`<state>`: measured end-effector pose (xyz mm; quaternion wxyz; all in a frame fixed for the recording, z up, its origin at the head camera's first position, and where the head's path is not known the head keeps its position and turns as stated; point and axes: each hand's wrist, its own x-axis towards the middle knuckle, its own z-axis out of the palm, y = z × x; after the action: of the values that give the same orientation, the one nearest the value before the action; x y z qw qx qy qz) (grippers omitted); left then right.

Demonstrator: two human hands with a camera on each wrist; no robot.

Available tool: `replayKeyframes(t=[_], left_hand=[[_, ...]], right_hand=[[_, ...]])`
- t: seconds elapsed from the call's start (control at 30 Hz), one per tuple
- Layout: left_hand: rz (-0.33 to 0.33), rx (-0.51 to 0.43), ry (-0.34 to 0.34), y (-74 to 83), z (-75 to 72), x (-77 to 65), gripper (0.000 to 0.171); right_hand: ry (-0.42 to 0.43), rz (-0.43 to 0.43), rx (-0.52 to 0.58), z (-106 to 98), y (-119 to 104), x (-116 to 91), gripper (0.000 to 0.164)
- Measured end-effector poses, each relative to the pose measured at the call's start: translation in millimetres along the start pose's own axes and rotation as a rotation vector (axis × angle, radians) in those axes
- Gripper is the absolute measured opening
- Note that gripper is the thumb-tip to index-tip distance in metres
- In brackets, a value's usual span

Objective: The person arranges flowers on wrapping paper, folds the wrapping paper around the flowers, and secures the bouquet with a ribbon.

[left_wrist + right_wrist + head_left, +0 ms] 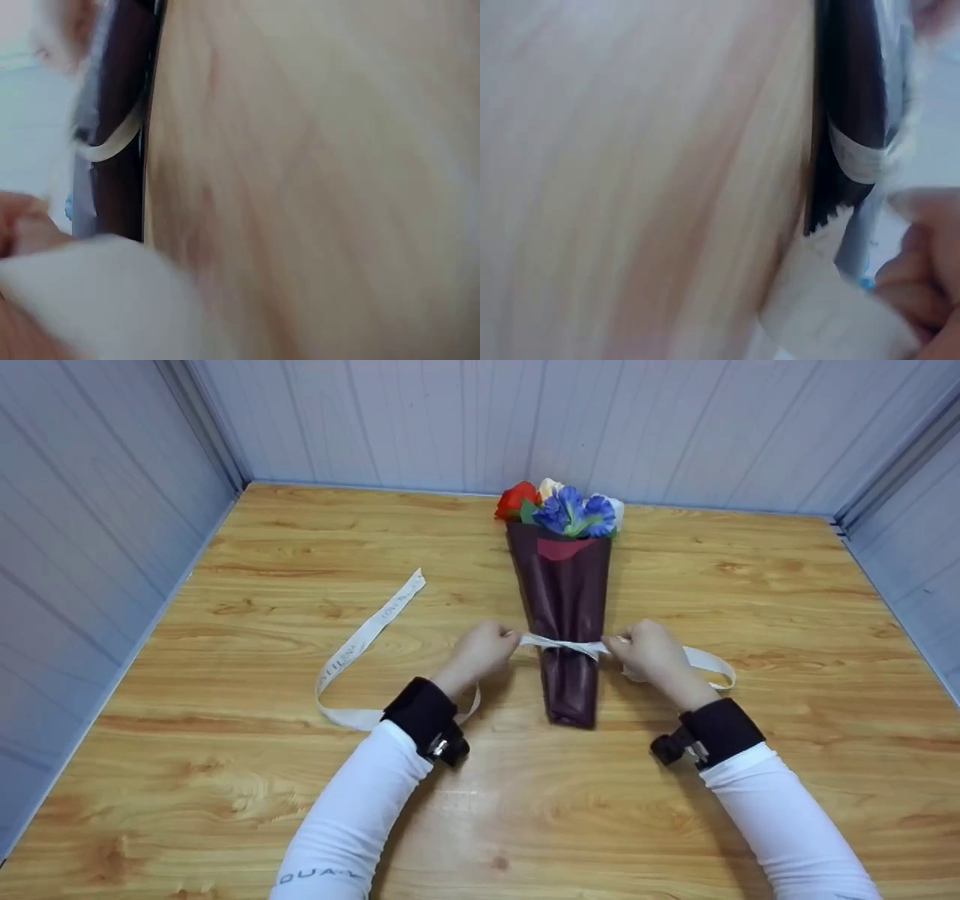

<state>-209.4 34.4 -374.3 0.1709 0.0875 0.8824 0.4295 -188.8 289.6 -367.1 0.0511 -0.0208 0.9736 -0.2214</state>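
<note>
A bouquet in dark maroon wrapping [562, 592] lies on the table, its red, blue and pale flowers [574, 510] toward the back wall. Around its lower half runs a white printed ribbon [559, 644], crossed over itself at the front; the wrist views show the band [857, 156] going round the side of the wrap. On the left of the bouquet, my left hand [485, 649] pinches one side of the ribbon. My right hand [651, 652] pinches the other side, to the right. Between both hands the ribbon is stretched nearly straight.
One long ribbon tail [360, 643] curves over the table to the left and passes under the left wrist. A shorter loop [712, 664] lies beyond the right hand. Pale panel walls [420, 420] border the wooden table [225, 780] at the back and sides.
</note>
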Motion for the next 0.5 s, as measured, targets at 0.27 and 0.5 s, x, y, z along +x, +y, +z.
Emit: replayKeyframes(t=[0.27, 0.5], left_hand=[[-0.013, 0.215, 0.012, -24.1, -29.7, -10.8, 0.038], [-0.023, 0.33, -0.017, -25.5, -35.5, -13.5, 0.033]], right_hand=[[-0.071, -0.007, -0.075, -5.9, 23.5, -2.4, 0.045], [-0.11, 0.009, -0.096, -10.9, 24.9, -3.5, 0.037]])
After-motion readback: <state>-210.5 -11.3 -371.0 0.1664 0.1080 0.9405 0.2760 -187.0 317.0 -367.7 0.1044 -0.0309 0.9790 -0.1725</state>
